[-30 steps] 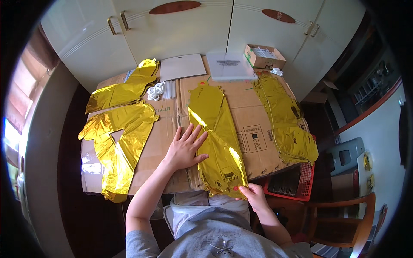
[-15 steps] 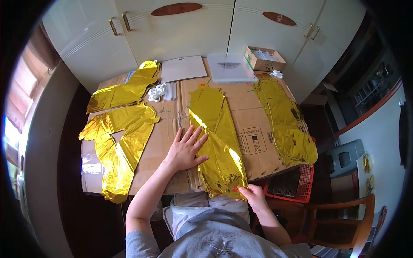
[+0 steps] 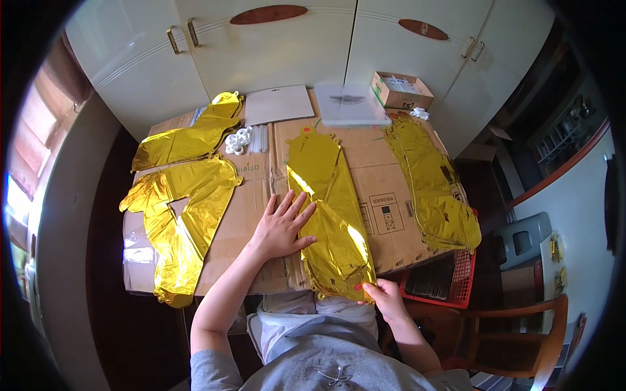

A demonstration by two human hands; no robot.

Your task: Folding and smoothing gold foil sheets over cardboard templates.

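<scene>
A flat gold foil balloon [image 3: 326,189] lies lengthwise down the middle of the cardboard work surface [image 3: 261,221]. My left hand [image 3: 280,228] rests on its left edge with fingers spread, partly on the cardboard. At the balloon's near right corner, my right hand [image 3: 385,298] pinches the foil tab beside a small red dot. A second red dot shows at the far end. More flat gold foil balloons lie around: a folded one [image 3: 195,221] at the left, another [image 3: 189,140] behind it, and a long one [image 3: 430,186] at the right.
White rings [image 3: 238,139] and clear sticks [image 3: 259,139] sit at the back left. Behind are a grey-white board [image 3: 279,104], a clear plastic sheet [image 3: 352,107] and a small box [image 3: 402,91] of white pieces. A red basket [image 3: 464,287] and wooden chair [image 3: 554,326] stand at the right.
</scene>
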